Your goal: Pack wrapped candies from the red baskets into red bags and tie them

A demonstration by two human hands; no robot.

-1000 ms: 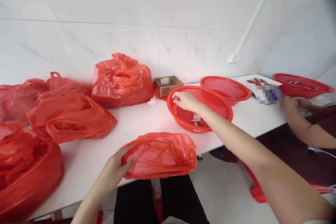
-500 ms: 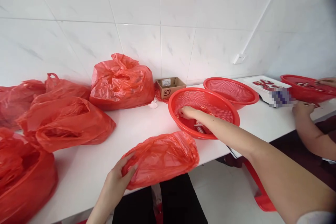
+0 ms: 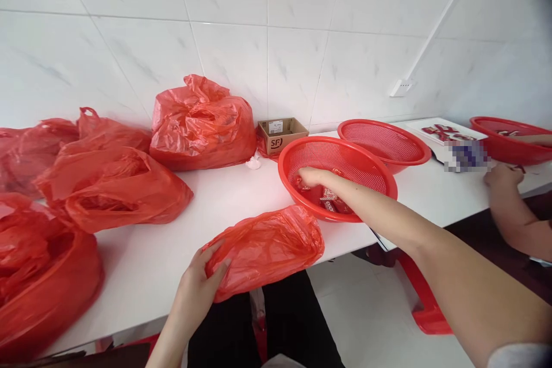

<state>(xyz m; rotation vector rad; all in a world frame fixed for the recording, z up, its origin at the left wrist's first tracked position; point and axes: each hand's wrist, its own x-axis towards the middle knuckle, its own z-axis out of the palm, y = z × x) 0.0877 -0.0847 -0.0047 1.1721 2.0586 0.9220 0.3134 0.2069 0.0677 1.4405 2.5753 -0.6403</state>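
My left hand (image 3: 202,276) grips the near left rim of a thin red plastic bag (image 3: 267,253), thumb and fingers on either side of the film. The bag lies spread at the table's front edge with its mouth held apart. Inside a red plastic colander (image 3: 284,169), my right hand (image 3: 311,177) reaches down by the left wall, fingers curled among small packets. Several red-and-white wrapped packets (image 3: 330,204) lie at the bottom, partly covered by my forearm. My right fingertips are mostly hidden, so what they hold is unclear.
Full red plastic bags (image 3: 202,126) crowd the left and back of the white table (image 3: 224,190). A small cardboard box (image 3: 282,137) stands behind the colander. Rightward are a second colander (image 3: 383,144), a white scale (image 3: 448,132) bearing packets, and a co-worker's hand (image 3: 502,175) beside another red basin (image 3: 513,146).
The view has tilted slightly down. My left hand stays on the bag, which looks a little flatter. My right hand remains in the colander, having shifted slightly among the packets.
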